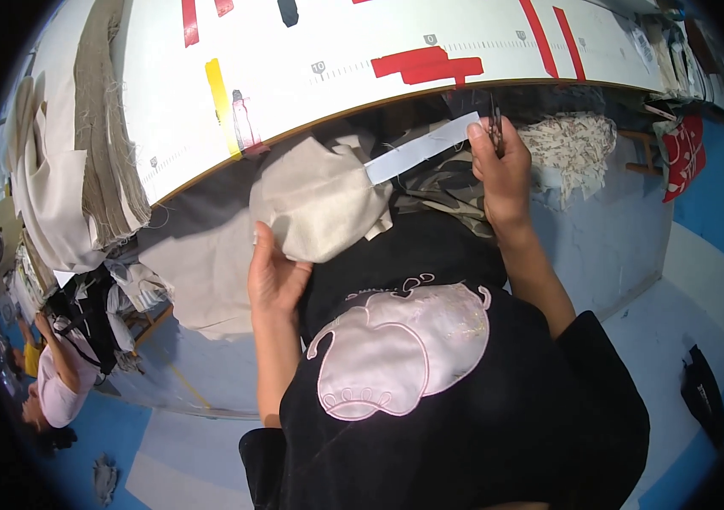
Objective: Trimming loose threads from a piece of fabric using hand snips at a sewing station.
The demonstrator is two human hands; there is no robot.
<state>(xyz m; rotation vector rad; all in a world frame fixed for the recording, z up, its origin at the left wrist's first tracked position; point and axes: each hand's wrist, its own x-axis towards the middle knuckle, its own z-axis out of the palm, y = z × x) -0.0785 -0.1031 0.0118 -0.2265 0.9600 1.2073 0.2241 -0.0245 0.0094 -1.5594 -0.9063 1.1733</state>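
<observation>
My left hand point(275, 276) is at the lower left edge of a bunched beige cloth point(319, 204), its thumb up along the edge and other fingers partly hidden under the fabric. A flat white strip point(426, 151) runs from the right side of this cloth up to my right hand point(502, 166). Between thumb and fingers my right hand pinches the strip's far end. A small dark tool point(496, 115), perhaps thread snips, sticks up from the same hand; its lower part is hidden in the palm.
Beyond my hands runs a white table point(362, 42) with ruler marks and red and yellow tape. Stacked beige cloth point(98, 127) hangs off its left end. Patterned cloth point(570, 149) lies under the edge at right. A person in a pink top point(69, 382) is at far left.
</observation>
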